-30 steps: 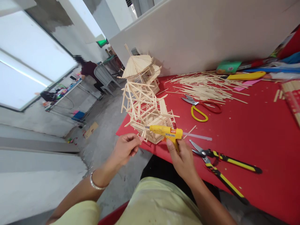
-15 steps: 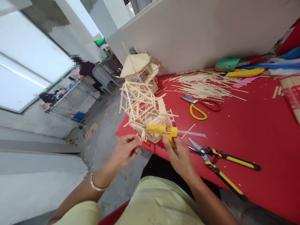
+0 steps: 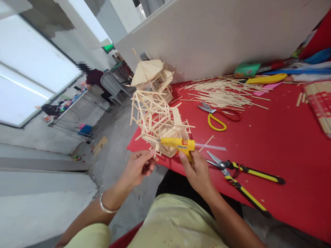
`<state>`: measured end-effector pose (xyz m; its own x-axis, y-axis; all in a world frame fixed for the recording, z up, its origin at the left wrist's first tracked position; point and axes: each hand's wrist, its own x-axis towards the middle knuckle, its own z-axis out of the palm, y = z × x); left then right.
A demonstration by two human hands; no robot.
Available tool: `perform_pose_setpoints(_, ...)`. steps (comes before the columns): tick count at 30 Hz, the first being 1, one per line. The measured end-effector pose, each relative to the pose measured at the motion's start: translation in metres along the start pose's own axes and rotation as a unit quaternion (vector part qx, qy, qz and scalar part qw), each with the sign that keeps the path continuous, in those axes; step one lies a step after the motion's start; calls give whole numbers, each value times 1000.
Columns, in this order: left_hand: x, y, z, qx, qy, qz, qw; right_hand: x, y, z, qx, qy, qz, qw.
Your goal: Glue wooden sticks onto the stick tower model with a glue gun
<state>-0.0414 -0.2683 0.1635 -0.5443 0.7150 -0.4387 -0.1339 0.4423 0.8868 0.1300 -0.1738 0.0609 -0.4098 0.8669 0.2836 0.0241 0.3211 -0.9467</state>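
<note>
My right hand [image 3: 198, 170] is closed round the grip of a yellow hot glue gun [image 3: 173, 143], with a clear glue stick [image 3: 210, 146] jutting from its back. The gun's nozzle is over the near left corner of a model building [image 3: 155, 119] made of thin wooden sticks. At that same corner my left hand [image 3: 141, 165] has thumb and forefinger pinched together by a small stick [image 3: 157, 147]. Whether the stick is held or only touched is hard to see. Behind the open stick frame rises a second part with a conical stick roof [image 3: 147, 71].
On the red table [image 3: 284, 137] lie a heap of sticks [image 3: 224, 91], scissors with red and yellow handles [image 3: 217, 122], black-and-yellow shears [image 3: 243, 170], a yellow cutter [image 3: 267, 79] and a stick pack [image 3: 320, 106]. A white panel [image 3: 219, 38] stands behind. A person [image 3: 95, 79] sits far left.
My right hand has brought the glue gun slightly left and down, closer to the corner. The left fingers have shifted a little, and the camera view has moved slightly.
</note>
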Motion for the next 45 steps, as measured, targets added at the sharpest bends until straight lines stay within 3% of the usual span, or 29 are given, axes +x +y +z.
perform_pose_setpoints(28,0,0,1,-16,-21,-7,1000,-1,-4,1,-38,19,-59,997)
perform_pose_setpoints(45,2,3,5,-18,-30,-2,999,1,-4,-1,-27,35,-44,998)
